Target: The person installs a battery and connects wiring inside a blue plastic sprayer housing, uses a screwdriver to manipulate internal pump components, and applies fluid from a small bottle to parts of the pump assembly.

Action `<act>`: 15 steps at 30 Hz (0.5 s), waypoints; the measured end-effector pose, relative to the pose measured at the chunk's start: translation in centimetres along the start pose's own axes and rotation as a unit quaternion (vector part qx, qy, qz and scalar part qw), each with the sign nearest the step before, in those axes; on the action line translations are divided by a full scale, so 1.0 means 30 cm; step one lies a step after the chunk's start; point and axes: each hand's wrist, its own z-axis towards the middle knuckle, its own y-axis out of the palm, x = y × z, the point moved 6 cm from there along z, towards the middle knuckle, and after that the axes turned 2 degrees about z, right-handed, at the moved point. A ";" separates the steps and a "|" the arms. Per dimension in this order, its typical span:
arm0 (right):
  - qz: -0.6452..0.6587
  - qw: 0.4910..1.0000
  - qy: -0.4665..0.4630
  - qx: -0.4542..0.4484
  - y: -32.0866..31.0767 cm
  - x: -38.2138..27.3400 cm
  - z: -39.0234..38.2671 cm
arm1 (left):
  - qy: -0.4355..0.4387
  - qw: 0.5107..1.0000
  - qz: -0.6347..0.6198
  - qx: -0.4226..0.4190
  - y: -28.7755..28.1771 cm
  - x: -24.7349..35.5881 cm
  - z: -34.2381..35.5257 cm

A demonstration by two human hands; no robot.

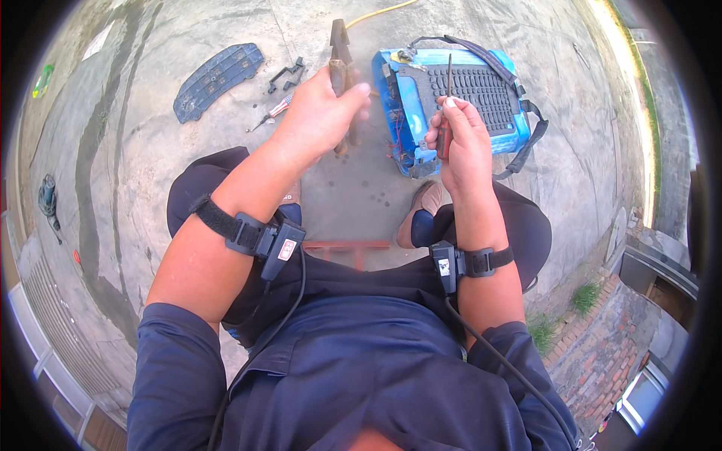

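Observation:
My left hand [325, 113] grips a long, worn brown bar [339, 49], upright and partly blurred, left of a blue plastic backpack-style unit [391, 113]. That unit lies on the concrete with a ribbed black panel, dark straps and loose wires at its left side. In my right hand [459, 139], in front of the panel, is a screwdriver with a red handle [444, 143], its thin shaft pointing up. Left of my left hand lie a red-and-white handled tool [281, 107], small black brackets [289, 74] and a curved dark plastic plate [214, 83].
A yellow hose [383, 11] runs behind the bar. A reddish low stool [346, 245] is beneath me, between my feet. A dark object [49, 203] lies at far left. A brick edge [602, 353] with weeds and grey structures are at lower right.

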 end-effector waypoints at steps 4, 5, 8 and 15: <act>-0.001 1.000 -0.003 0.001 0.001 -0.003 0.000 | 0.001 1.000 -0.001 -0.002 0.000 -0.006 0.004; -0.002 1.000 -0.003 0.002 0.002 -0.004 0.000 | 0.002 1.000 -0.001 -0.003 0.000 -0.005 0.004; -0.006 1.000 -0.003 0.000 0.002 -0.002 0.000 | 0.001 1.000 0.006 -0.003 -0.006 -0.009 0.006; -0.007 1.000 -0.001 -0.001 -0.003 -0.001 0.000 | -0.001 1.000 0.006 0.007 -0.009 -0.021 0.009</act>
